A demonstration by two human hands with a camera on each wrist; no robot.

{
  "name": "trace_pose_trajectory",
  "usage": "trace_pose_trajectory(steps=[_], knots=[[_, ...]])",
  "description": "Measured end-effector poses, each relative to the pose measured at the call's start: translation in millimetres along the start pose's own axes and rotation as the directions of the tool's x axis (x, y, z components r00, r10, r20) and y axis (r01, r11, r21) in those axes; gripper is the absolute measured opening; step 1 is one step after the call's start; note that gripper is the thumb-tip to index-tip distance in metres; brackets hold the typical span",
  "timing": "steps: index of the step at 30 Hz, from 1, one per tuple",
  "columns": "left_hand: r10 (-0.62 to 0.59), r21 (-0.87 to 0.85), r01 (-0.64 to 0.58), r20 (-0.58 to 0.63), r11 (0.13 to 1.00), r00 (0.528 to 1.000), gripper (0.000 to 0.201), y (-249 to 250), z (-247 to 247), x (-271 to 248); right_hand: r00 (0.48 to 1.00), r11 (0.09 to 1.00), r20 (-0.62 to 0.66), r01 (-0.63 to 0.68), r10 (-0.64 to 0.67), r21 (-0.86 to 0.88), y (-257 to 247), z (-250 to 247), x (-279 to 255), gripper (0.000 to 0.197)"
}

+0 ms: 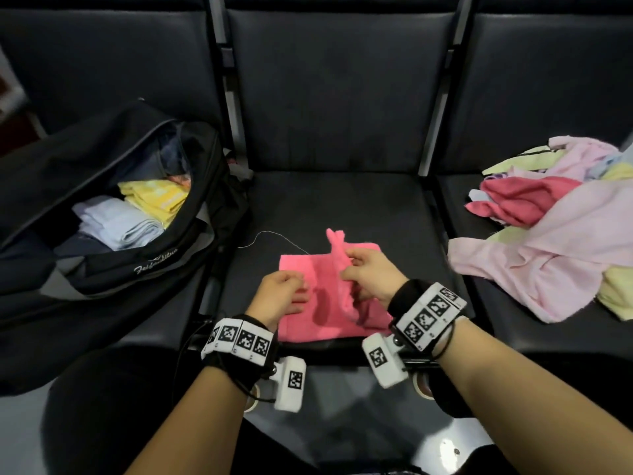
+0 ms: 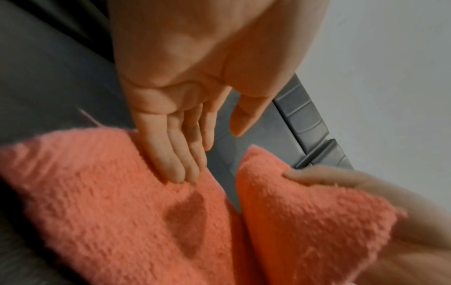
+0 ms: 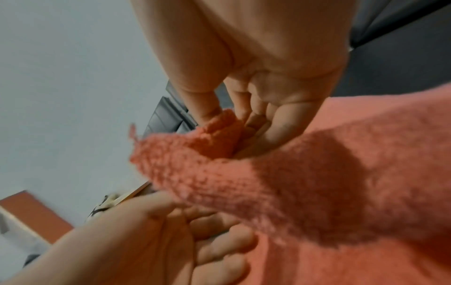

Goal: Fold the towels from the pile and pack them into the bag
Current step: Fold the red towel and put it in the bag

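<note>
Both forearms are bare, with no sleeves worn. A black strap is wrapped around the left wrist [image 1: 239, 341], and a white band [image 1: 238, 340] printed with a row of black square fiducial markers is carried on it. A white camera block [image 1: 291, 383] bearing one marker is mounted at 5 o'clock of that band, and thin black cables are looped beside it. The same black strap, marker band [image 1: 430, 311] and white block [image 1: 385, 359] are seen on the right wrist
</note>
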State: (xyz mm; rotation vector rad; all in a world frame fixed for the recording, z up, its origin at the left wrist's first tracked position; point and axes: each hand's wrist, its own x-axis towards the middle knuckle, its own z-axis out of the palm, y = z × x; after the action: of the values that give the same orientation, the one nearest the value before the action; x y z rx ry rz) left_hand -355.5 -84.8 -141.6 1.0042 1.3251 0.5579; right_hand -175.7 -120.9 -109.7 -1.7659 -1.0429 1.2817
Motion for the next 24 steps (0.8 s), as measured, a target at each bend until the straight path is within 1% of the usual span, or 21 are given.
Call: trace_pose_trajectory(steps=[2,3,5,7,8,9,11,13,16,18,20,22,24], knots=[[-0.031,-0.032,0.031,0.010,0.999,0.999,0.015,-0.8,-5.5,2.6,0.999,1.000,0.046,0.029,-0.029,0.000,-4.5,22.7,2.9,0.029],[-0.040,-0.036,0.040,0.003,0.999,0.999,0.019,-1.9,-8.3,4.4,0.996,0.999,0.089,0.021,-0.024,0.027,-7.1,32.1,2.8,0.032],[-0.044,-0.016,0.043,-0.042,0.999,0.998,0.022,-4.6,-11.9,7.4,0.985,0.996,0.174,-0.028,0.013,0.083,-7.7,43.1,2.5,0.044],[-0.017,0.050,0.020,-0.068,0.999,0.998,0.017,-7.6,-12.9,7.6,0.984,0.998,0.175,-0.033,0.024,0.049,-2.8,40.6,1.0,0.048],[0.005,0.078,0.000,-0.064,0.997,0.998,0.011,-8.4,-12.0,6.6,0.987,1.000,0.161,-0.015,0.010,0.026,1.3,35.8,0.0,0.047],[0.028,0.111,-0.022,-0.054,0.994,0.998,0.010,-9.1,-10.0,5.3,0.989,1.000,0.144,0.012,-0.013,0.008,6.2,30.1,-0.9,0.045],[0.068,0.180,-0.055,-0.064,0.982,0.996,0.033,-10.7,-4.1,4.2,0.991,0.997,0.113,0.073,-0.070,-0.028,16.4,17.0,-3.7,0.041],[0.121,0.226,-0.096,-0.100,0.969,0.988,0.043,-10.5,-0.1,2.1,0.986,0.986,0.104,0.141,-0.132,-0.090,24.9,5.3,-7.3,0.038],[0.152,0.183,-0.126,-0.134,0.975,0.979,0.052,-11.7,-0.9,4.7,0.960,0.921,0.124,0.276,-0.251,-0.274,33.0,-3.5,-11.6,0.037],[0.157,0.219,-0.119,-0.162,0.968,0.974,0.056,-13.3,-4.8,7.5,0.937,0.869,0.166,0.346,-0.306,-0.352,37.0,-4.6,-14.7,0.035],[0.142,0.299,-0.087,-0.167,0.950,0.976,0.054,-17.8,-9.6,9.8,0.916,0.812,0.243,0.395,-0.318,-0.429,42.5,-3.5,-17.2,0.034],[0.125,0.388,-0.054,-0.160,0.920,0.979,0.050,-22.4,-12.8,10.3,0.897,0.756,0.336,0.427,-0.287,-0.496,47.8,-1.6,-19.5,0.037],[0.124,0.475,-0.032,-0.165,0.880,0.978,0.048,-23.3,-15.1,10.1,0.878,0.717,0.395,0.458,-0.271,-0.525,52.2,1.0,-22.0,0.038]])
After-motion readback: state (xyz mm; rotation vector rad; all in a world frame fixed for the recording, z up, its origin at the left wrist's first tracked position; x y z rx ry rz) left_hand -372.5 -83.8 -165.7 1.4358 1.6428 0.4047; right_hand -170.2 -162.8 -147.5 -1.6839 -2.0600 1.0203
